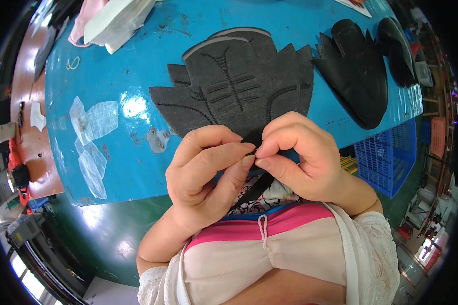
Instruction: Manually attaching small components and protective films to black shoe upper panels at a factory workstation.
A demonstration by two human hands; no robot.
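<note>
The left hand (206, 175) and the right hand (305, 157) are up in front of the person's chest, near the edge of the blue surface (127, 56). On each hand the thumb and the pointing finger are bent in, so their tips come very near each other. The tips of the two hands almost meet in the middle. A tiny bit of something dark shows there, but it is too small to tell what it is, so I cannot tell if the fingers are pinching it. A black strip (256, 190) slants down under the hands, and its top end is hidden. Just past the hands, a pile of dark grey pieces (229, 76) lies flat on the surface, with black lines of stitching and pointy edges. The hands cover the low part of the pile. To the right of it lies a black piece (356, 81) with a round bottom and pointy sides, and a black curved piece (398, 51) is near it. On the left are thin see-through pieces (102, 121), a small pale loop (73, 63) and a white bag (119, 23) by a pink cloth (82, 25). A white paper (356, 6) at the top has marks too small to read.
</note>
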